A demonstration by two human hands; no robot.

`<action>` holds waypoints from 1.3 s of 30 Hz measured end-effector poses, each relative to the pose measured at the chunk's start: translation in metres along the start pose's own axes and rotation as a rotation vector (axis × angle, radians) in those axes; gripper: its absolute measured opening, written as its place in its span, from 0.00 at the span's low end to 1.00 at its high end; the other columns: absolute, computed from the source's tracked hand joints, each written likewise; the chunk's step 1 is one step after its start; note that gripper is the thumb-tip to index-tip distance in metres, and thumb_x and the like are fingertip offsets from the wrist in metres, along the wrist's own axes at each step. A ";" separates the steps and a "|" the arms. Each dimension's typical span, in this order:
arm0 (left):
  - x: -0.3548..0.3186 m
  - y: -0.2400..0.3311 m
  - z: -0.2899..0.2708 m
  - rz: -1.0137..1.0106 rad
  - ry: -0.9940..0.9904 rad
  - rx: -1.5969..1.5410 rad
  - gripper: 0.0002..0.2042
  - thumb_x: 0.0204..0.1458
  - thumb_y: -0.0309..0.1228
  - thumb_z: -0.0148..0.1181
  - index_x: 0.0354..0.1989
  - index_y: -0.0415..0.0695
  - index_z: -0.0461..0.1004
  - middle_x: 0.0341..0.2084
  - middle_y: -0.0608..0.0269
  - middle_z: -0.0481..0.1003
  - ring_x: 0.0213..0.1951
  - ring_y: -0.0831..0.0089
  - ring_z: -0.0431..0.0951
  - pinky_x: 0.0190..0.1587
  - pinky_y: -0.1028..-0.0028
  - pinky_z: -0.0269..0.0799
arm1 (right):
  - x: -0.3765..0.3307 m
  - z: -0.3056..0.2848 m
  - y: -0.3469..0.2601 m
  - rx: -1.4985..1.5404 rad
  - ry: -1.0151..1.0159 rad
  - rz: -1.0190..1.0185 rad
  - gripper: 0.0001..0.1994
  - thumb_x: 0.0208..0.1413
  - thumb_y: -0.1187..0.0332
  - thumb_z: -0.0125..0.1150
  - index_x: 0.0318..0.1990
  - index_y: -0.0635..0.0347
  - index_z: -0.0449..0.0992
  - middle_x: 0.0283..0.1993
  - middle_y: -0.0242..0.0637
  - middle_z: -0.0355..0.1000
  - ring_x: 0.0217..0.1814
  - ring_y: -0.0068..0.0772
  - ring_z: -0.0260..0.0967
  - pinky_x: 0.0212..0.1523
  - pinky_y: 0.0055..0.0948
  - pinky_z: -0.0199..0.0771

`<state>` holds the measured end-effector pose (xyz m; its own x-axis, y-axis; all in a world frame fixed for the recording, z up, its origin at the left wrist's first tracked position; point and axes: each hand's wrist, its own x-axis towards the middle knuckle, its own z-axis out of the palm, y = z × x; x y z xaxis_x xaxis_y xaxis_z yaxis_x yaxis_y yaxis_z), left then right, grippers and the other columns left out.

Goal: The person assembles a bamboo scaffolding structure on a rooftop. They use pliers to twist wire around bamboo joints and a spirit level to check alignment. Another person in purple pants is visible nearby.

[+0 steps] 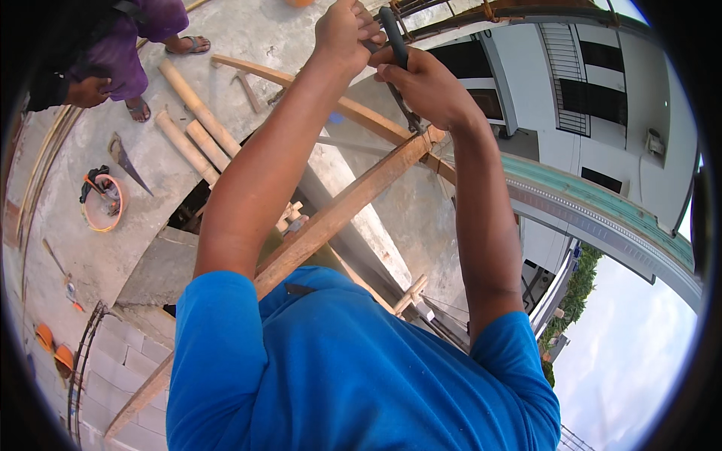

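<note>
By the wooden beam (347, 201), the right hand (435, 89) hugs a dark tool (393, 39), fingers closed; the left hand's (344, 36) grip I cannot tell. Pulled hard, the tool could slip.

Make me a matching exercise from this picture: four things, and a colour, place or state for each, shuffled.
1. Handsaw
2. Bucket
3. Wearer's T-shirt
4. Dark tool

A. Blue, with short sleeves
B. Gripped in the right hand
C. Lying flat beside the bucket
D. Round and pinkish

Right pairs: 1-C, 2-D, 3-A, 4-B
</note>
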<state>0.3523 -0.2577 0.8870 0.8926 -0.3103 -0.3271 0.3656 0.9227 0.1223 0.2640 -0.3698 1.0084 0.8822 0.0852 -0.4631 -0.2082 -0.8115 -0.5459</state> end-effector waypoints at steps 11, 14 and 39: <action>-0.075 0.024 -0.038 0.584 -0.169 0.564 0.15 0.63 0.35 0.51 0.55 0.43 0.65 0.52 0.52 0.72 0.56 0.63 0.72 0.66 0.56 0.63 | 0.011 0.034 -0.007 -0.176 0.120 -0.162 0.18 0.61 0.60 0.69 0.45 0.69 0.77 0.32 0.50 0.77 0.35 0.45 0.78 0.41 0.43 0.75; -0.115 0.058 -0.037 1.353 -0.526 1.655 0.33 0.50 0.31 0.60 0.68 0.48 0.62 0.71 0.53 0.61 0.77 0.58 0.54 0.77 0.48 0.44 | 0.010 0.035 -0.002 -0.165 0.079 -0.146 0.15 0.58 0.63 0.69 0.43 0.68 0.81 0.36 0.54 0.80 0.41 0.52 0.81 0.44 0.44 0.78; -0.042 0.037 -0.064 0.673 -1.097 2.325 0.21 0.49 0.21 0.61 0.55 0.39 0.74 0.37 0.53 0.77 0.41 0.53 0.77 0.46 0.55 0.71 | -0.138 0.105 0.033 -0.291 0.493 -0.463 0.23 0.57 0.58 0.70 0.54 0.64 0.77 0.56 0.46 0.74 0.71 0.52 0.67 0.78 0.57 0.58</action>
<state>0.3118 -0.1960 0.8450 0.4531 -0.8321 0.3200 -0.8635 -0.3204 0.3896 0.0915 -0.3477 0.9810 0.9544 0.2419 0.1750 0.2914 -0.8821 -0.3700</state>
